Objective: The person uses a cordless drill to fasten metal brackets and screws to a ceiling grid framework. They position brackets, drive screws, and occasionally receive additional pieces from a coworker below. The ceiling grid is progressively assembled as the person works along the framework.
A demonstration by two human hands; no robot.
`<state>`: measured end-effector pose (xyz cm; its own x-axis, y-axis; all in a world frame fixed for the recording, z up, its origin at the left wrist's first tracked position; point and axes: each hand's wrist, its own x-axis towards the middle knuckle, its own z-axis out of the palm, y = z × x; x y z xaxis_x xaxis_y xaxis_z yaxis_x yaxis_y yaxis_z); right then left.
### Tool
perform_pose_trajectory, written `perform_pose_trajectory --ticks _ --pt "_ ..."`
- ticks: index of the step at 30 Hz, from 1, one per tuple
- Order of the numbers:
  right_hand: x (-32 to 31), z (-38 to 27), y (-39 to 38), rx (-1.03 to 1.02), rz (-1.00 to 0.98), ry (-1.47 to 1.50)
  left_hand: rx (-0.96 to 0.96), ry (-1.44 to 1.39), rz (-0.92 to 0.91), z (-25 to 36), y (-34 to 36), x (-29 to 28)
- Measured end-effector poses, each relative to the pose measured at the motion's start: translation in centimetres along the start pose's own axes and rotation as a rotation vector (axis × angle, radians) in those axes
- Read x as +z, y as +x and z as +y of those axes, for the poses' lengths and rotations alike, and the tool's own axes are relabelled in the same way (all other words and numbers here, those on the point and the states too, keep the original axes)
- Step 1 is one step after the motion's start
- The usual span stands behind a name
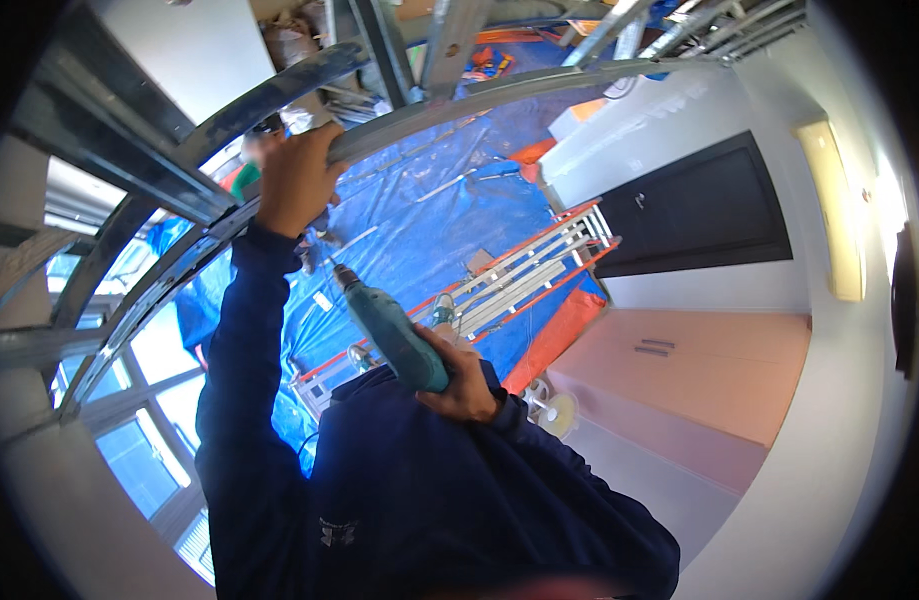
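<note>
My left hand (297, 182) is raised, its fingers curled over a curved-looking grey metal channel (409, 122) of the ceiling frame. In front of my chest, my right hand (465, 388) is wrapped round the rear of a teal power drill (391, 335). The drill tilts up to the left, and its chuck (345, 274) with a thin bit points toward the space below my left hand. The bit's tip is apart from the metal frame. My right fingers are partly hidden behind the drill body.
Metal studs (129, 150) cross overhead. Below lies an orange-railed ladder or platform (554, 262), with my shoes (444, 308) near it. Blue tarp (409, 220) covers the floor. Another person's green sleeve (245, 181) shows behind my left hand. A dark door (694, 215) and a fan (554, 412) are at right.
</note>
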<state>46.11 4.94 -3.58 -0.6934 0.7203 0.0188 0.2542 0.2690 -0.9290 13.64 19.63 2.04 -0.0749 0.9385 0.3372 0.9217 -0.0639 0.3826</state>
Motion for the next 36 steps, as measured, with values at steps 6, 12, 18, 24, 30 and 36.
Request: perform_pose_trajectory --ticks 6,12,18,24,30,36 --pt "0.9 1.9 0.8 0.045 -0.002 0.126 0.111 0.126 0.138 -2.2 -0.9 0.5" --pt "1.5 1.6 1.3 0.045 0.026 0.073 -0.029 0.179 0.101 -0.8 -1.5 0.6" --pt "1.5 3.1 1.2 0.038 0.031 0.159 0.187 -0.015 0.375 0.1 -2.7 -1.1" --pt "2.2 2.2 0.9 -0.053 0.064 0.149 -0.006 -0.27 0.845 -4.0 -12.4 -9.6" --pt "4.0 0.1 2.6 -0.184 0.16 0.066 -0.146 -0.157 -0.148 -12.9 -12.4 -14.0" --pt "5.0 -2.1 4.5 -0.354 0.184 0.015 0.008 -0.084 -0.39 -12.8 -8.6 -11.8"
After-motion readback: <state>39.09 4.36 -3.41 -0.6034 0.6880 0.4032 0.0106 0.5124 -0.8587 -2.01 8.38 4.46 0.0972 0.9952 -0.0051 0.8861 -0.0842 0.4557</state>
